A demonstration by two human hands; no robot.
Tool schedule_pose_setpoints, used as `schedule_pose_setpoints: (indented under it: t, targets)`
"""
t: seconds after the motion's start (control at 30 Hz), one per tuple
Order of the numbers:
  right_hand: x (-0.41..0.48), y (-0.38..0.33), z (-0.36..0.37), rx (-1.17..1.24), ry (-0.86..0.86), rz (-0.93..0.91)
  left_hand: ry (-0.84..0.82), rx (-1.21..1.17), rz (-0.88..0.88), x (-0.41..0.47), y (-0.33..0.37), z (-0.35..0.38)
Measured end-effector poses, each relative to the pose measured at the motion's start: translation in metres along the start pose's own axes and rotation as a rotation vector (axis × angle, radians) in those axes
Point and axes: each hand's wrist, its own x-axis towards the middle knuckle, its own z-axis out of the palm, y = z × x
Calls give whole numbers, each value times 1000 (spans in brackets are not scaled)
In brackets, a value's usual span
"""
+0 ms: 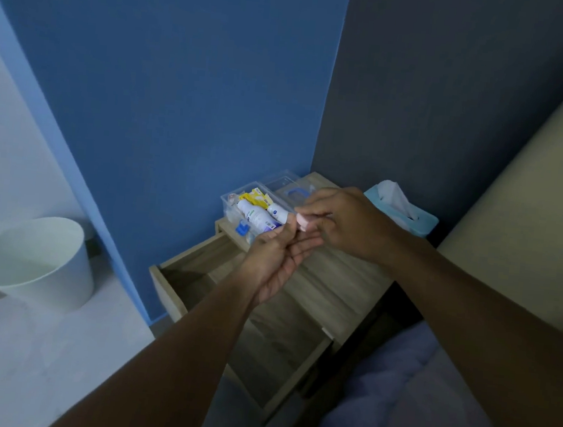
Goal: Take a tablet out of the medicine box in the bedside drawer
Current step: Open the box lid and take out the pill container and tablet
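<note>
Room: blue wall, wooden bedside table (328, 286) at centre.
Drawer (198, 274): open.
Medicine box (256, 207): on tabletop, lid off.
Right hand (344, 223): pinching a small pink container (303, 221).
Left hand (277, 257): open, cupped beneath.
Progress: tablet unseen; tipping-out likely remains.

Your left hand (277, 264) is palm-up over the open drawer (198, 274), fingers flat. Your right hand (338, 218) pinches a small pink container (303, 221) just above the left fingertips. Clear medicine box (256, 207) sits on the bedside table (331, 287), lid open, bottles and yellow packets inside. Blue tissue box (407, 215) behind your right hand, white bin (38, 258) on the floor at left.
</note>
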Motion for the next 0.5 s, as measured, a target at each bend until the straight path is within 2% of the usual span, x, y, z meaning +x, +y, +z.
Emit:
schedule_pose_setpoints:
  t: [0.13, 0.23, 0.3, 0.5]
  targets:
    - [-4, 7, -7, 183, -11, 142, -21, -49, 5, -1, -2, 1]
    - [-6, 5, -4, 62, 58, 240, -32, -39, -1, -1, -3, -1]
    - [-4, 2, -1, -44, 58, 247, 2, -19, -13, 0, -6, -2]
    - [-1, 5, -1, 37, -179, 124, 20, -15, -23, 0, -16, -9]
